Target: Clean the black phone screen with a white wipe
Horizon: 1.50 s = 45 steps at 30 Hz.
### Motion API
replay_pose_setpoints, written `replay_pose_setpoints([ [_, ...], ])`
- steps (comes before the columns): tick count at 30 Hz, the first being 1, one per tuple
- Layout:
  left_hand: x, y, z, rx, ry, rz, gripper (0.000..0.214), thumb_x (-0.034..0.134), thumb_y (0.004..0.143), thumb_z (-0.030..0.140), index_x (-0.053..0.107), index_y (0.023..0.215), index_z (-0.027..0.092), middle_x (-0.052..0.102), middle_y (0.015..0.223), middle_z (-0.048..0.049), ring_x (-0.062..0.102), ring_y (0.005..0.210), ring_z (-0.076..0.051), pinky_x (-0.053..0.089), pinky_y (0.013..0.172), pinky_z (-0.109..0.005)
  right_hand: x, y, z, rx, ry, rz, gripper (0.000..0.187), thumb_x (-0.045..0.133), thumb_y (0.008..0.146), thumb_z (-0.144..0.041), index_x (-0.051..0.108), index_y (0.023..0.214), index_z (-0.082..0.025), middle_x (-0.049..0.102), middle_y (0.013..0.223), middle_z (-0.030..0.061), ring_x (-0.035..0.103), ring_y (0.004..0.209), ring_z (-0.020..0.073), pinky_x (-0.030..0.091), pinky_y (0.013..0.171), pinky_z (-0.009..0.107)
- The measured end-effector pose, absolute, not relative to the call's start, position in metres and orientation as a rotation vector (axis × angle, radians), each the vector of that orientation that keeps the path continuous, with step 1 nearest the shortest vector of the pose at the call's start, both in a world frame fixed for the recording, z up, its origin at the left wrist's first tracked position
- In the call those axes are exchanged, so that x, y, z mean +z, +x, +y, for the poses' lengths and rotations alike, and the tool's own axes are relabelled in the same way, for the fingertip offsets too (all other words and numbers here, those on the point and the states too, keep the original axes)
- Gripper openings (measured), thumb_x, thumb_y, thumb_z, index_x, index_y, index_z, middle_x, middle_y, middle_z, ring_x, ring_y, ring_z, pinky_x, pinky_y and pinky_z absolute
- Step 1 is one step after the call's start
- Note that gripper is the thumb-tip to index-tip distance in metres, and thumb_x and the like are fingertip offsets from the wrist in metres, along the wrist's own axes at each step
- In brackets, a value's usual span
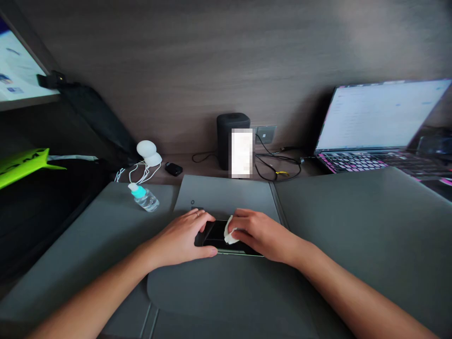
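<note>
Okay, head view: left hand (183,235) clamped the left end of the phone (215,234), flat on the tabletop (353,226) between both hands; right hand (259,233) pinched a white wipe (229,234) against its screen. Small bottle (145,197) sat beyond the left hand, well apart.

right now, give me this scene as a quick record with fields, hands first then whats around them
left hand: grips the left end of the phone, thumb along its near edge
right hand: presses a white wipe on the screen
phone: dark, lying flat on the grey mat
small bottle: clear, teal cap, on its side, left of the hands
laptop: open, screen lit, back right
black speaker: upright by the wall, behind the phone
</note>
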<state>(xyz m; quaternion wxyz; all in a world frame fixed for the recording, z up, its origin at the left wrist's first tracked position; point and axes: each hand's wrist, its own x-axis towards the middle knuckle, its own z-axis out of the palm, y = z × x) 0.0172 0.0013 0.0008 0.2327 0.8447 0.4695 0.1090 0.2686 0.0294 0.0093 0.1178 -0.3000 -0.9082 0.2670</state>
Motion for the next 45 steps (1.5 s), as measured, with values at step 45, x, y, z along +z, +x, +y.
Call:
replay_pose_setpoints([
  [45,0.0,0.0166,0.0021,0.323,2.316,1.286,0.047,0.07,0.075,0.043,0.056,0.114,0.022,0.058,0.095,-0.0031,0.058,0.091,-0.025,0.046,0.079,-0.037,0.0128,0.2657,0.0277,0.792,-0.73,-2.741,0.014,0.055,0.092,-0.009,0.067,0.091,-0.017,0.063,0.091,0.0036,0.061,0.083,0.0151,0.045,0.076,0.027],
])
